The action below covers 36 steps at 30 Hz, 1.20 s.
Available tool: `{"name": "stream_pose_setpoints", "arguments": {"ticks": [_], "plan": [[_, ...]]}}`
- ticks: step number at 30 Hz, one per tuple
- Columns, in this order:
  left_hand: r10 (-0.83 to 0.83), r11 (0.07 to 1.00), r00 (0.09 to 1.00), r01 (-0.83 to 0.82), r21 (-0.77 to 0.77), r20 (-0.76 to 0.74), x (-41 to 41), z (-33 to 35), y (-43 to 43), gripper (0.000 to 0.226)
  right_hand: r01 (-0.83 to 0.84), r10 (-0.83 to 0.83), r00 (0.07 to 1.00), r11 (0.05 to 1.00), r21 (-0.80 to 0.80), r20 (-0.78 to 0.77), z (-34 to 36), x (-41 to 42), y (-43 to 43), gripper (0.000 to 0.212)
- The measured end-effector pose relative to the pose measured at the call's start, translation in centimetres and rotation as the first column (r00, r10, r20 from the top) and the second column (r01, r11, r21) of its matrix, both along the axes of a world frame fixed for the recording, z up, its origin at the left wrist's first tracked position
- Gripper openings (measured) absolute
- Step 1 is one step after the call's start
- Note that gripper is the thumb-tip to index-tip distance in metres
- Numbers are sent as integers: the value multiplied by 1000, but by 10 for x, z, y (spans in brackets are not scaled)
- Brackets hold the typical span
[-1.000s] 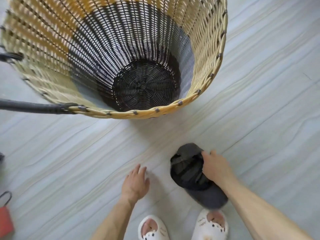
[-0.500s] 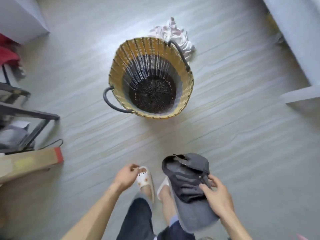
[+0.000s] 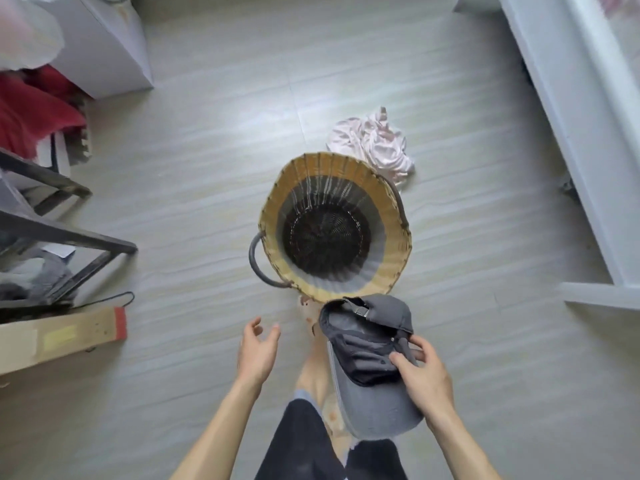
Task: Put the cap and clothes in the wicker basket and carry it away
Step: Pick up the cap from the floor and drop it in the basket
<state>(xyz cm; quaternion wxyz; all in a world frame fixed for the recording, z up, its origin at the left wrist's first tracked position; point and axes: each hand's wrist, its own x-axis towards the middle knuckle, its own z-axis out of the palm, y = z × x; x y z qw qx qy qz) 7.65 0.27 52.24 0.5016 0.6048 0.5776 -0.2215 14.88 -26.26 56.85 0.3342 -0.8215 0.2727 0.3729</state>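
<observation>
A round wicker basket point(image 3: 398, 258) with a tan rim and dark handles stands on the floor ahead, with nothing inside it. A crumpled pale pink garment point(image 3: 377, 143) lies on the floor just behind it. My right hand point(image 3: 424, 375) grips a grey cap point(image 3: 370, 362) by its side, held upside down in the air just in front of the basket's near rim. My left hand point(image 3: 258, 351) hovers to the left of the cap with fingers spread, holding nothing.
A dark metal frame point(image 3: 62, 233) and a long cardboard box point(image 3: 59, 334) sit on the left. Red cloth point(image 3: 34, 109) and a white cabinet point(image 3: 110, 46) are at the back left. A white bed frame point(image 3: 588, 150) runs along the right.
I have stood up from a crouch, so the basket now looks smaller and farther. My right hand lifted the cap off the floor. My left hand left the floor and opened.
</observation>
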Motion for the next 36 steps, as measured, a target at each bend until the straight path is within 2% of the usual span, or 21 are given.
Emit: {"name": "stream_pose_setpoints", "arguments": {"ticks": [4,6,8,10,11,14,18,21,23,25,28,31,34,36], "plan": [[78,993,997,-80,84,22,62,-20,35,78,-12,10,999,998,-65,-39,-44,59,43,54],[43,986,999,-47,161,29,89,-39,54,79,-37,29,996,994,-101,-80,-66,87,62,56],[3,986,1000,-7,169,20,107,-58,71,64,-78,65,993,987,-141,-98,-84,109,78,57],[-17,985,999,10,174,37,118,-72,81,28,-111,94,990,979,-172,-102,-95,130,95,58],[-7,982,999,-3,191,49,122,-76,85,20,-132,116,988,974,-182,-97,-99,141,103,58],[66,959,996,-80,270,60,126,-83,97,25,-241,229,970,953,-186,-81,-107,164,131,59],[201,927,977,-215,308,77,112,-91,118,24,-325,317,946,935,-145,-75,-122,184,160,61],[232,914,970,-243,326,70,93,-91,132,22,-309,304,948,950,-42,-92,-132,191,180,64],[241,915,968,-249,319,63,81,-86,136,19,-276,283,951,959,71,-128,-143,190,187,75],[259,916,965,-262,303,50,72,-82,136,17,-291,304,935,952,93,-183,-149,184,187,80],[261,933,965,-257,250,20,64,-80,131,16,-452,451,871,891,41,-197,-140,174,177,58],[266,946,963,-251,203,-50,63,-72,117,17,-530,539,831,842,99,-140,-112,170,165,37],[301,939,947,-275,204,-112,67,-46,89,35,-478,497,866,855,198,-57,-72,171,137,18],[301,940,948,-277,201,-99,71,-21,59,41,-445,466,884,860,248,-31,-40,173,109,16]]}}
